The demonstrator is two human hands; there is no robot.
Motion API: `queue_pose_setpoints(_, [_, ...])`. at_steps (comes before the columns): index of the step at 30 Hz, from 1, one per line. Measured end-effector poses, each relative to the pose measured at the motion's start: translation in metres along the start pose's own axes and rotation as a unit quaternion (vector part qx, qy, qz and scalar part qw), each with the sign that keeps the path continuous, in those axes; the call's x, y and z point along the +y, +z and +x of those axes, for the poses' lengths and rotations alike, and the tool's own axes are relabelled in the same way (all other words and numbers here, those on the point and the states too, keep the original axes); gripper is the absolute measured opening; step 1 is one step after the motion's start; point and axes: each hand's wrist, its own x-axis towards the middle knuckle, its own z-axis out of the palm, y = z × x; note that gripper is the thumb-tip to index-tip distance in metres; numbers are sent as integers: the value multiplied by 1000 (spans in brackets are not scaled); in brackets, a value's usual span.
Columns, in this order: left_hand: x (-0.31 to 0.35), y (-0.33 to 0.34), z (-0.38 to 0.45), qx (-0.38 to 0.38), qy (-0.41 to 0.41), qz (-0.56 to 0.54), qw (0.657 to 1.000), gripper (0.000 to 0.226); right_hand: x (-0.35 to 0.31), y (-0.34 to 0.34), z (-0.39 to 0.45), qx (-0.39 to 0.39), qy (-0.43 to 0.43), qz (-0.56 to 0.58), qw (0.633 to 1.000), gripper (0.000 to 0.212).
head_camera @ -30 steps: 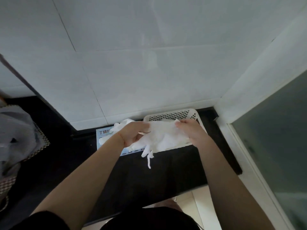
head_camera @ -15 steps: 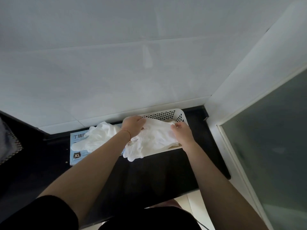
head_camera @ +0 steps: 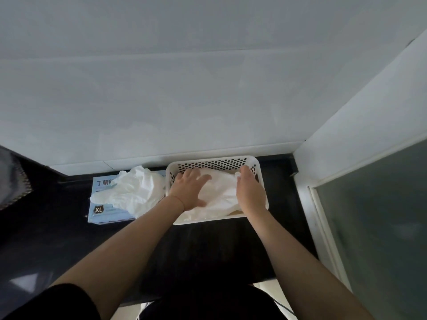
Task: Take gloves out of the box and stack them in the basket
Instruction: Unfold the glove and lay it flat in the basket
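- White gloves (head_camera: 221, 192): lie crumpled inside the basket, at the back right corner of the tabletop, under both hands.
- Left hand (head_camera: 189, 192): fingers (head_camera: 196, 175) straight and spread, palm pressing flat on the gloves; it grips nothing.
- Right hand (head_camera: 249, 192): lies on the right side of the gloves; fingers extended toward the far wall of the basket, their tips seemingly against a glove edge; whether they pinch it cannot be told.
- Basket (head_camera: 215, 161): white, perforated walls, set against the wall.
- Glove box (head_camera: 101, 211): pale blue, marked "XL", just left of the basket; more gloves (head_camera: 136, 192) spill from its top.
- Tabletop (head_camera: 208, 250): dark, glossy.
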Motion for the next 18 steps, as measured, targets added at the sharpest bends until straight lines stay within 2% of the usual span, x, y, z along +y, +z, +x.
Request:
queue_pose_setpoints(4, [-14,2,-4,-5,-22,46,999,89,11,5,0,-2,-119,-168,979,42])
queue_pose_setpoints(7, [-20,4,-6,-9,-20,62,998,95,14,3,3,-37,-156,-229,960,40])
queue_pose_setpoints(11, [-19,6,-5,-10,-15,75,997,97,13,-1,9,-42,-156,-247,956,24])
queue_pose_setpoints(15, [-18,2,-6,-5,-6,44,999,94,3,-2,6,-27,-143,-252,957,28])
queue_pose_setpoints(18, [-22,-6,-12,75,5,-34,997,67,-18,-4,5,-5,-127,-205,970,28])
